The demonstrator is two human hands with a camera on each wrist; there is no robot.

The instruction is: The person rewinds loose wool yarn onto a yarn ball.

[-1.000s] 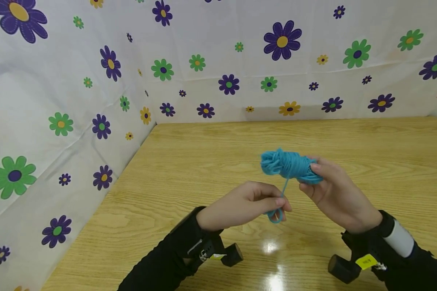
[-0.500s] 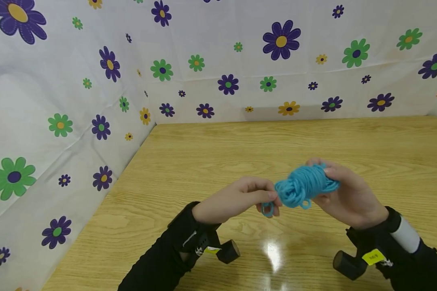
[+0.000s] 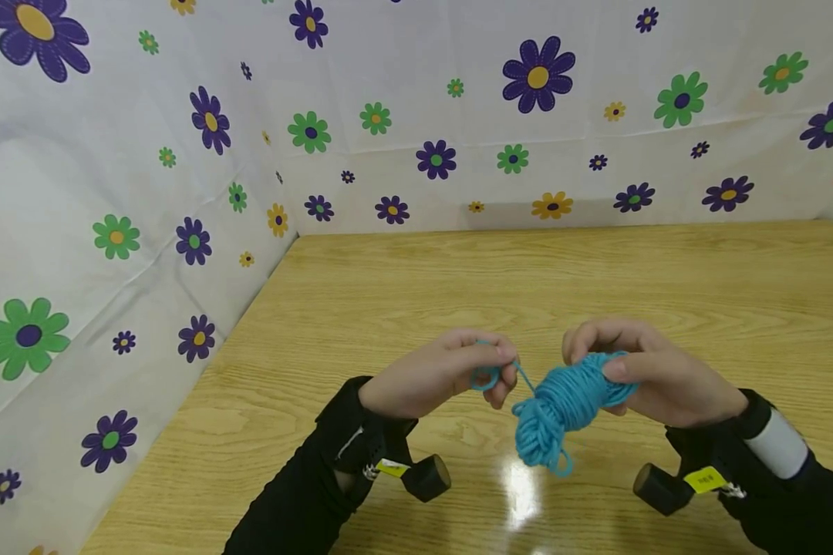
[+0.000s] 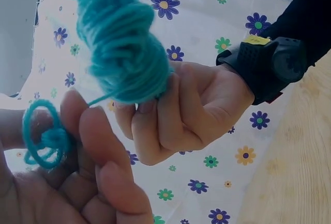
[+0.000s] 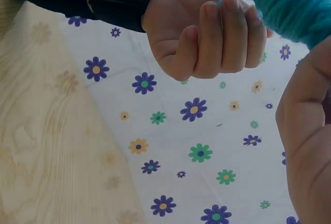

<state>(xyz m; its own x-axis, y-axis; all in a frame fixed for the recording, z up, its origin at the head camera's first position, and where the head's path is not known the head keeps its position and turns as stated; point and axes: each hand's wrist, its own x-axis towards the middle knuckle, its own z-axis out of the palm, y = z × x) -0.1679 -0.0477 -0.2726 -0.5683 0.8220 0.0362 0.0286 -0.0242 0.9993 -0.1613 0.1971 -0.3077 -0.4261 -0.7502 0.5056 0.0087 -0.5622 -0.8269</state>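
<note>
A small skein of blue yarn [image 3: 571, 397], wrapped tightly round its middle, is held in the air over the table. My right hand [image 3: 655, 374] grips its right end between thumb and fingers. The looped left end of the skein hangs tilted down toward me. From the bundle a single strand runs up to my left hand [image 3: 451, 370], which pinches it between thumb and fingers. A small knotted loop of yarn [image 4: 46, 137] lies by the left fingers in the left wrist view. The wound yarn [image 5: 289, 6] fills the upper right corner of the right wrist view.
Below both hands spreads a wooden table [image 3: 389, 293]. A white cloth with printed flowers [image 3: 382, 169] stands behind it and along its left side. Each wrist carries a black strapped camera, the left camera [image 3: 426, 478] jutting out low over the table.
The skein has come down toward me, its looped end swinging from pointing left to pointing down. My left hand has shifted left and slightly up with the strand.
</note>
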